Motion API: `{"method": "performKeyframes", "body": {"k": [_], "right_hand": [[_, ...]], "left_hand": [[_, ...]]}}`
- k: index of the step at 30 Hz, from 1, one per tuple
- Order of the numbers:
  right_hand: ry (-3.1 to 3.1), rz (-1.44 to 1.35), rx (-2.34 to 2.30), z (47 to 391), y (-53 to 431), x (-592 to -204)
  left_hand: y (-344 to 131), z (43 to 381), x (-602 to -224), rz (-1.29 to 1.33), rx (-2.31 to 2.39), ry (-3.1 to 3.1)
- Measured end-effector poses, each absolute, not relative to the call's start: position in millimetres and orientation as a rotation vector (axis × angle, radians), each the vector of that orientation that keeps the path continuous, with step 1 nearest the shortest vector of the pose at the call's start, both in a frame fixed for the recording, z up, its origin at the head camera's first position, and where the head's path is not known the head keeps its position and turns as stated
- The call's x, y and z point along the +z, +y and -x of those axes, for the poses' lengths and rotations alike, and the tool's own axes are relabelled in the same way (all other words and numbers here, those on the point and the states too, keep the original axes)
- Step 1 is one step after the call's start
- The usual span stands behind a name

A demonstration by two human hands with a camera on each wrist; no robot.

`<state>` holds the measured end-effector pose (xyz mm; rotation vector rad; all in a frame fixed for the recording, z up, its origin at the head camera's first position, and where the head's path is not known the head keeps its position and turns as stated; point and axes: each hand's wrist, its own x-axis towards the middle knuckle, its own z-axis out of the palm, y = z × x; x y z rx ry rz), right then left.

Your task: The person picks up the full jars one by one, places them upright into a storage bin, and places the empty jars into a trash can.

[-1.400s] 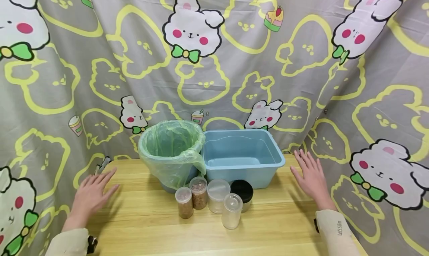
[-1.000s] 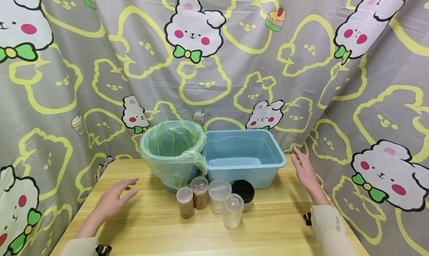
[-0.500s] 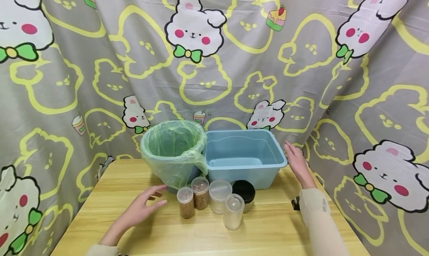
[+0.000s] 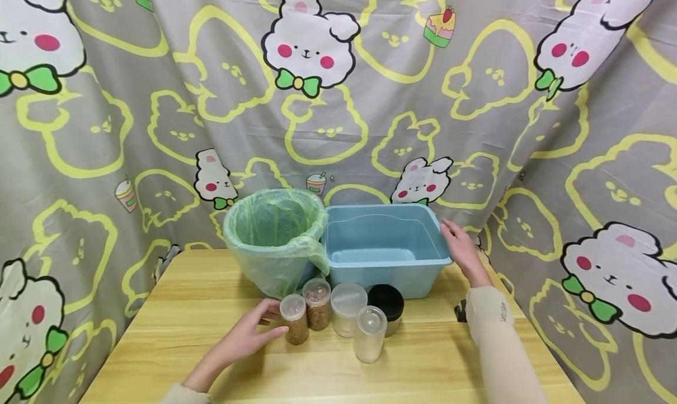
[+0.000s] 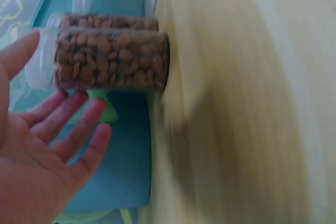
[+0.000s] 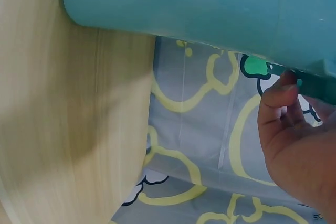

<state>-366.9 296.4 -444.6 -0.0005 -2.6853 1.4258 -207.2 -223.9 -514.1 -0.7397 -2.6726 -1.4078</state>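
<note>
1. Jar of brown pieces (image 4: 297, 326) stands upright on the table (image 4: 285, 383). The left hand (image 4: 243, 338) is beside it, fingers loosely spread and gripping nothing; whether they touch it, I cannot tell.
2. Second filled jar (image 4: 318, 314) stands just behind, upright too, probably so both lift easily from above or the side.
3. Black-lidded jar (image 4: 385, 300) is partly hidden by the clear jar (image 4: 368, 338).
4. Right hand (image 4: 461, 250) grips the end rim of the blue basin (image 4: 394, 265), presumably to steady it; some fingers are hidden.
5. Bag-lined bin (image 4: 270, 266) has its liner folded over the rim, likely against slipping; its floor is out of sight.
</note>
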Motion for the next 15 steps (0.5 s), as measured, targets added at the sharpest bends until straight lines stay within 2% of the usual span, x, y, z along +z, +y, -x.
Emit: {"method": "performKeyframes", "body": {"k": [15], "right_hand": [[-2.67, 0.012, 1.536, 368.9, 294.0, -452.6]], "left_hand": [[-203.7, 210.7, -524.7, 0.64, -1.363, -2.644]]}}
